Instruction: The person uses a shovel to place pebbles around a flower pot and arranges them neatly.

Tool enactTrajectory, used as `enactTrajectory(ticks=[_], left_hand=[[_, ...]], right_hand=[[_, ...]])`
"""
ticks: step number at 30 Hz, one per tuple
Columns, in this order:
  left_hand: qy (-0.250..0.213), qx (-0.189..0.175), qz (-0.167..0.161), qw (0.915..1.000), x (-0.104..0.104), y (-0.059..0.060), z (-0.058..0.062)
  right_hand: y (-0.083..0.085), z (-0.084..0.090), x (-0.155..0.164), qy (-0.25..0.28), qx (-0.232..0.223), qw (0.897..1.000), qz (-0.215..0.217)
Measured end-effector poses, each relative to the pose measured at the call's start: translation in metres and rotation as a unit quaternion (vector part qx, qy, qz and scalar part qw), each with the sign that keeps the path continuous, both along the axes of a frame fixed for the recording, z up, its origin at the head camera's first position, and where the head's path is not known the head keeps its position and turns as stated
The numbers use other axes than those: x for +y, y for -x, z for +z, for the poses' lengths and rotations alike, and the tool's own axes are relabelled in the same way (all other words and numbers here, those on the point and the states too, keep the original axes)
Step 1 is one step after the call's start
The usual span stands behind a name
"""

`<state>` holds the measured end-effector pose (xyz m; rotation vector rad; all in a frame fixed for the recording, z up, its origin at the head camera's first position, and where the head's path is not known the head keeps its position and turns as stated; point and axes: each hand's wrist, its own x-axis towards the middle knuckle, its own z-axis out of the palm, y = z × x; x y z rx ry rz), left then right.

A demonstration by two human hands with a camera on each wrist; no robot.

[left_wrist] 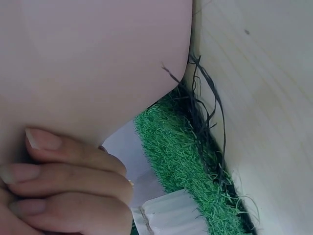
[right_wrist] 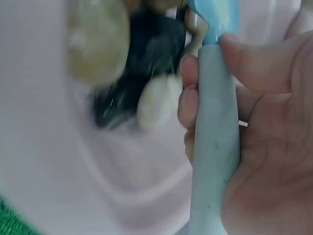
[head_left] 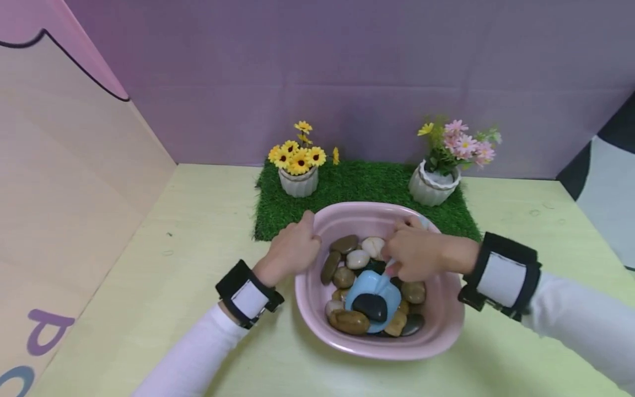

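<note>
A pink plastic basin (head_left: 379, 352) full of smooth stones stands on the table. My left hand (head_left: 292, 248) grips its left rim, with the fingers (left_wrist: 73, 181) curled against the outer wall. My right hand (head_left: 419, 248) reaches over the right side of the basin and holds a blue toy shovel (head_left: 354, 298) by its pale handle (right_wrist: 215, 132). The blade rests among the stones, and a black stone (head_left: 369, 307) lies in it. Brown stones (head_left: 349, 321) and white stones (head_left: 358, 258) surround the blade. Part of the handle is hidden behind my right hand in the head view.
Behind the basin lies a green artificial grass mat (head_left: 367, 179). On it stand a white pot (head_left: 299, 183) with yellow flowers and another white pot (head_left: 430, 187) with pink flowers. A purple backdrop (head_left: 377, 82) closes off the far side.
</note>
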<state>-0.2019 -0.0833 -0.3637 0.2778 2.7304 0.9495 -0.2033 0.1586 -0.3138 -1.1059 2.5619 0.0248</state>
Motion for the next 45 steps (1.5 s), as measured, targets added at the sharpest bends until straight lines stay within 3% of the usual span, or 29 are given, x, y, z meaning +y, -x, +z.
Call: enactTrajectory(ticks=[4, 11, 17, 26, 35, 45], left_hand=[[-0.003, -0.003, 0.001, 1.0, -0.002, 0.0, 0.0], [-0.002, -0.004, 0.004, 1.0, -0.005, 0.0, -0.001], [-0.008, 0.0, 0.002, 1.0, -0.005, -0.001, -0.002], [-0.008, 0.0, 0.001, 1.0, -0.003, -0.001, -0.002], [-0.007, -0.003, -0.001, 1.0, -0.002, 0.0, -0.001], [-0.011, -0.001, 0.0, 0.9999, -0.001, -0.001, 0.0]], right_hand=[[-0.007, 0.001, -0.009, -0.005, 0.01, 1.0, 0.014], [-0.01, 0.003, -0.019, -0.008, 0.072, 0.997, 0.03], [-0.008, 0.004, -0.031, -0.013, 0.068, 0.997, 0.025], [-0.012, 0.005, -0.043, -0.035, 0.093, 0.993, 0.061], [-0.008, 0.004, -0.031, -0.005, 0.013, 1.0, 0.023], [0.0, 0.003, -0.015, 0.011, -0.072, 0.997, 0.017]])
